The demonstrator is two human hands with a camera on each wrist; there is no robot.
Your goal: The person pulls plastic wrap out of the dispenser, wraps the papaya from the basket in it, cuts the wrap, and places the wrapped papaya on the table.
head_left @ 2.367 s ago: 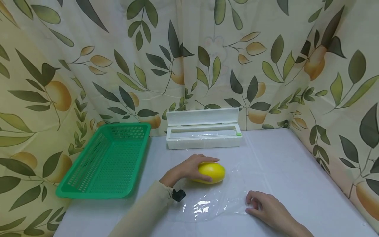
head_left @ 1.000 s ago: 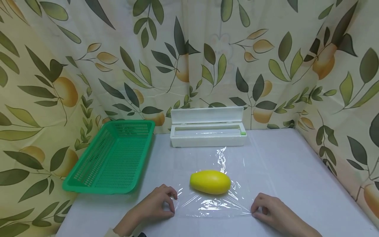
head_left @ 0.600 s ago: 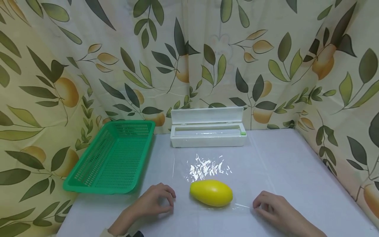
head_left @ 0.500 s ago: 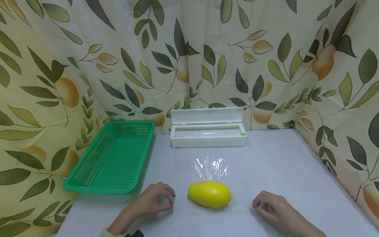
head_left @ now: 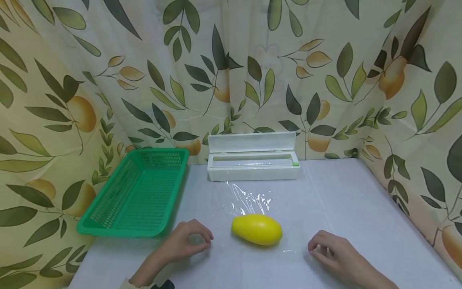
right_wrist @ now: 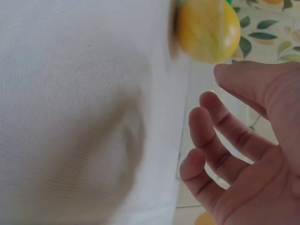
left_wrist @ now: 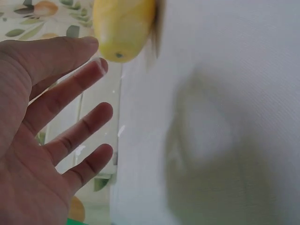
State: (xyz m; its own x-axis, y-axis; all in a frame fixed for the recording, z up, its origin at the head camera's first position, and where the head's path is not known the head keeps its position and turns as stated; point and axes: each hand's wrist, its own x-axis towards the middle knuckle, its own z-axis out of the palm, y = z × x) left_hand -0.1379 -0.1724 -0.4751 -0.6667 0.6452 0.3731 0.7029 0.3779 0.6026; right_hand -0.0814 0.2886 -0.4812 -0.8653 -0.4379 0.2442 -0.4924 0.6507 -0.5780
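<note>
- Desk [head_left: 361, 204]: the surface is pale, with a faint lavender cast, and reaches back to the hanging cloth; in the wrist views a fine woven texture and soft shadows show on it.
- Patterned cloth [head_left: 267, 88]: cream fabric encloses the back and both sides, printed with dark and light green leaves and orange fruits, and falls in shallow vertical folds.
- Green basket [head_left: 119, 233]: rectangular, with perforated walls and base, set at the left side of the desk.
- White box [head_left: 253, 174]: long and low, near the rear cloth; its lid [head_left: 252, 143] is raised, and a small bright green piece [head_left: 295, 164] sits at its right end.
- Yellow fruit [head_left: 257, 229]: smooth, glossy and elongated, lying on its side between the two hands, in front of the box. Its left end is narrower and bears a small dark spot; the right end is fuller.
- Clear film [head_left: 250, 200]: thin and wrinkled, visible mainly by white glints behind the fruit and a faint streak to its right.
- Left hand [head_left: 184, 241]: thumb and index finger are narrowly spaced, pinching the film; the other fingers are spread.
- Right hand [head_left: 335, 253]: thumb and index finger likewise pinch the film, the remaining fingers bent.
</note>
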